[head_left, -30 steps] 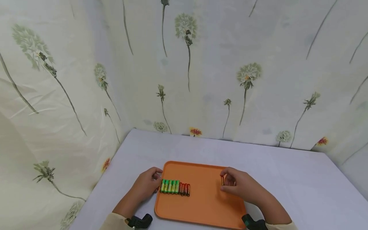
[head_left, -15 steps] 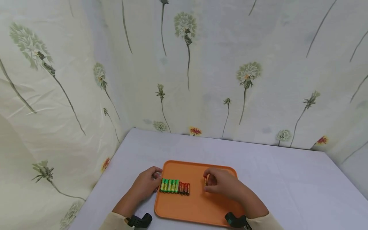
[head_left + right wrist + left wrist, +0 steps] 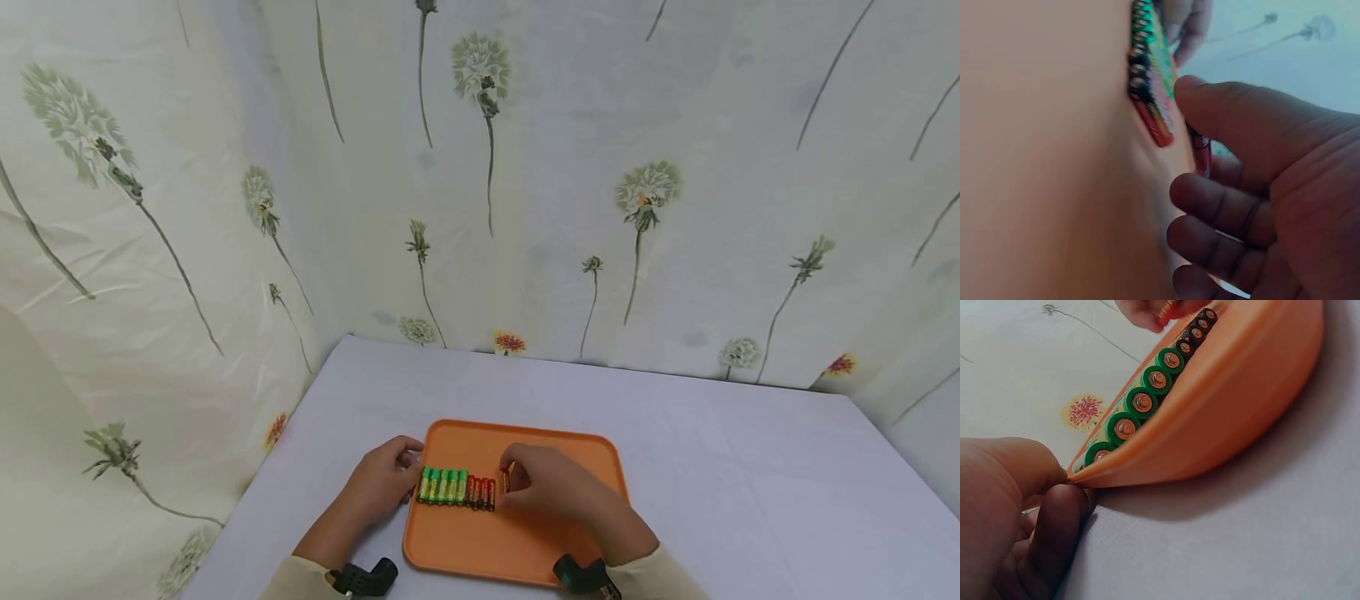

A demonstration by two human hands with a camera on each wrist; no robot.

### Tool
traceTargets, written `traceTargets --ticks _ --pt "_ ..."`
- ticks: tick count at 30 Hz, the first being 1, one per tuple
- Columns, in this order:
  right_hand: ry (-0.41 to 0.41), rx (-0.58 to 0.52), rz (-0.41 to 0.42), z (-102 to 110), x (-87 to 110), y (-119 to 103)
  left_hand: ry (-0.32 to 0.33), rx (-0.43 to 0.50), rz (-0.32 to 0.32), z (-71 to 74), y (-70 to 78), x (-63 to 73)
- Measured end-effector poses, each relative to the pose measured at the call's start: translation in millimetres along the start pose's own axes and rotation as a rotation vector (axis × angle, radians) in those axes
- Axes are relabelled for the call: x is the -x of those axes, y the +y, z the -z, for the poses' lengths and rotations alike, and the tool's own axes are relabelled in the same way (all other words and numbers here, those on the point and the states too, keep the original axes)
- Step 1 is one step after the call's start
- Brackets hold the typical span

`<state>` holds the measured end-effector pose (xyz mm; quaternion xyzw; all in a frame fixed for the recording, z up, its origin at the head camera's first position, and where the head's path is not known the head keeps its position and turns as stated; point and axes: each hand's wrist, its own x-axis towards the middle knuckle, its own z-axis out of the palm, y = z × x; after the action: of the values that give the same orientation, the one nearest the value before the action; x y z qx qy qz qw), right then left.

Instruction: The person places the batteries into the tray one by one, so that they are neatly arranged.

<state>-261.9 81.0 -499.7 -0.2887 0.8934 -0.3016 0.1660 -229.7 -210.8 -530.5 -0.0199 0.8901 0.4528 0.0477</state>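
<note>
My right hand pinches a small red-and-black battery between thumb and fingers, just right of the battery row. In the right wrist view this battery is partly hidden by the thumb. Side by side on the orange tray lie several green batteries and several thinner red ones, forming one row. The left wrist view shows their terminal ends, green batteries nearer. My left hand holds the tray's left rim, thumb above and forefinger below in the left wrist view.
A white cloth covers the table around the tray. Flower-printed curtains stand behind and to the left. A dark wrist device sits on the left wrist, another wrist device on the right.
My right hand has moved left across the tray with the red battery, from the tray's right side to beside the row. The left hand and the row have stayed put.
</note>
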Motion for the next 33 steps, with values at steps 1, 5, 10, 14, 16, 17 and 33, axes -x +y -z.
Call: traceTargets --ticks 1,5,10,14,16,17,33 --pt "-0.006 0.005 -0.006 -2.1 -0.8 -0.6 -0.001 -0.002 0.000 0.1 0.1 -0.3" --pt "-0.013 0.027 -0.028 -8.3 -2.4 -2.7 -0.007 -0.007 0.008 0.7 0.0 -1.6" --pt "-0.010 0.036 -0.039 -10.6 -1.9 -6.8 -0.012 -0.004 0.003 1.4 -1.2 -2.5" --pt "-0.011 0.050 -0.035 -11.7 -1.8 -8.4 -0.015 0.001 -0.003 1.4 -1.8 -1.9" --pt "-0.015 0.052 -0.035 -12.2 -1.7 -8.6 -0.014 0.005 -0.005 1.3 -1.7 -1.6" --pt "-0.017 0.052 -0.035 -12.4 -1.8 -8.5 -0.014 0.006 -0.007 1.4 -1.6 -1.5" --pt "-0.031 0.067 -0.030 -15.3 -4.8 -11.4 -0.016 0.010 0.013 0.7 -0.7 -2.3"
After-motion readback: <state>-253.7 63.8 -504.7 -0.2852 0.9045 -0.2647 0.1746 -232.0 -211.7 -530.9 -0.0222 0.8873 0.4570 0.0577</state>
